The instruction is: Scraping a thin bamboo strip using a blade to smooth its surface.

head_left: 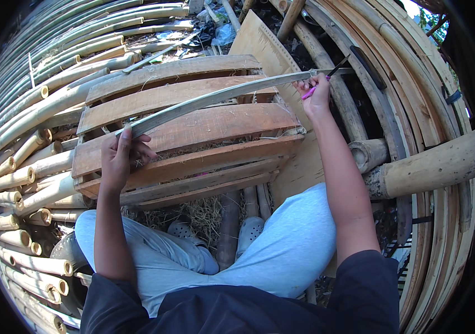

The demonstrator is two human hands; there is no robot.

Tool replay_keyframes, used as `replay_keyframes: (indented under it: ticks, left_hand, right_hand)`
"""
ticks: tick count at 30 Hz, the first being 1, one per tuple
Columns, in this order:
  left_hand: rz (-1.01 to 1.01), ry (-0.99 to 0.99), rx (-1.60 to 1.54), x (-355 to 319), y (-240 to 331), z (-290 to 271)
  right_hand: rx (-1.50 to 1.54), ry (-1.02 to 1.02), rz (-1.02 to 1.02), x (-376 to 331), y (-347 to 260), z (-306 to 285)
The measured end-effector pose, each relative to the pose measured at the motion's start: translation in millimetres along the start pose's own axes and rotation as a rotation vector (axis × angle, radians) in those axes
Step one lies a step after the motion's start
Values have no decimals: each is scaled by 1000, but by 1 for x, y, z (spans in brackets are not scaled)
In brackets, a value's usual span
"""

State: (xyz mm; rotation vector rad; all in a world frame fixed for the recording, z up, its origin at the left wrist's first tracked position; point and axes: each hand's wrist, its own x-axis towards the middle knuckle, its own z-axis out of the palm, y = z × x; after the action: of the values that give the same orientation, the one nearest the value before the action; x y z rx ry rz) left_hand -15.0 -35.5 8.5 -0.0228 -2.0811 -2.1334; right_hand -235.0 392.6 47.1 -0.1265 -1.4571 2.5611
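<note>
A long, pale bamboo strip (215,97) slants over a slatted wooden crate (193,132), rising from lower left to upper right. My left hand (119,153) grips its lower left end, thumb on top and fingers curled beneath. Toward the other end, my right hand (316,96) is closed around the pink handle of a knife (336,65). The knife's thin dark blade points up and right, crossing the strip by its far end. Whether the right fingers also pinch the strip is hard to see.
Stacked bamboo poles (53,150) fill the left side. A plywood sheet (254,42) leans behind the crate. Long curved-looking planks (432,100) and a thick bamboo pole (432,161) lie on the right. Dry straw (204,220) covers ground by my feet.
</note>
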Motion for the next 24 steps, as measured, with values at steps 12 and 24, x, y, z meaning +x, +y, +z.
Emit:
replay_keyframes:
  ticks: [12, 24]
  left_hand:
    - [37, 111, 102, 3, -4, -1]
    - [-8, 230, 74, 9, 2, 6]
  right_hand:
    - [18, -90, 58, -26, -10, 20]
    - [-571, -249, -763, -73, -71, 44]
